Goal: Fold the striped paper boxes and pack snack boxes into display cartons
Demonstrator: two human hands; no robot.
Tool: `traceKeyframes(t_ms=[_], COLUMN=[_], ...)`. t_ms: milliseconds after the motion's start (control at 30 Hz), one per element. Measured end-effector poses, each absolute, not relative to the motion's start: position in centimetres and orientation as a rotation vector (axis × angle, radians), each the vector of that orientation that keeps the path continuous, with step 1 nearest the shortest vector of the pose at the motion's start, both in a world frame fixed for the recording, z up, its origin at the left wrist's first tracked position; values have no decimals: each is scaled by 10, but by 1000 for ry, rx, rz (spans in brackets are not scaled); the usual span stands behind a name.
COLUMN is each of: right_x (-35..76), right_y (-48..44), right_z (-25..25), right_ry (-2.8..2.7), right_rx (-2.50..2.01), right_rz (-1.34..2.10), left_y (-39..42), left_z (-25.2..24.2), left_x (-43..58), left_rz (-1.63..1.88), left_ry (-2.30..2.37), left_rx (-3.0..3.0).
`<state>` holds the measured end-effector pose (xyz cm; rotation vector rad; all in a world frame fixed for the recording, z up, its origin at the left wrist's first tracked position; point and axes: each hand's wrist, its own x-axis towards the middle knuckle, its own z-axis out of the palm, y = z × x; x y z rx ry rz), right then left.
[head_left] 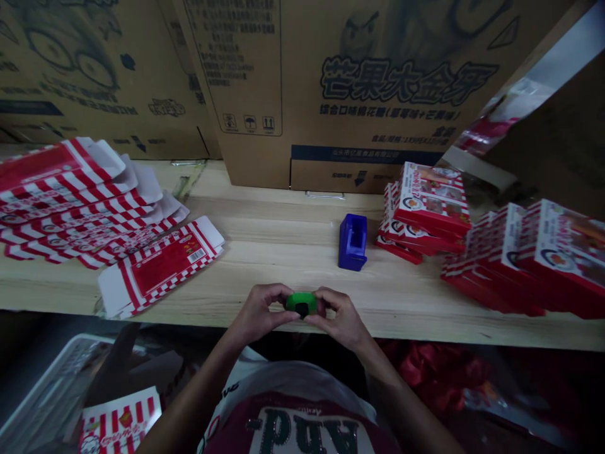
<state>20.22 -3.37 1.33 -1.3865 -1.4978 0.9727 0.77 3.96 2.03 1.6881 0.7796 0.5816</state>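
Observation:
Between my left hand point(270, 307) and my right hand point(339, 314) is a small bright-green object with a black part point(307, 300); its kind I cannot make out. Fingers and thumbs of both hands pinch it from either side, close to the table's front edge. Beyond my right hand, a blue tape dispenser point(353, 243) stands on the pale wooden table point(265, 239), with no tape roll visible in it. To the left, a flat red-and-white striped carton point(163, 265) lies nearest to my left hand.
Overlapping flat striped cartons point(85, 202) fill the table's left side. Filled-out red boxes point(432, 198) are stacked at right, with more boxes point(534, 258) farther over. Large brown cardboard boxes point(350, 126) line the back. Below the front edge are a white crate point(51, 378) and red plastic point(439, 372).

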Motion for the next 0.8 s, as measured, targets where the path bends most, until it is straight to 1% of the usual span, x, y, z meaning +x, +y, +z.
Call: traceKeyframes(t_ms=[233, 800], right_x=[205, 202], right_y=[-39, -51], right_z=[19, 48], right_ry=[-1506, -1537], right_rx=[-1295, -1294], right_rz=[900, 679], left_y=[31, 21], left_z=[41, 68], left_x=[11, 12], left_rz=[641, 818], left_ry=[769, 659], left_rx=[1891, 2055])
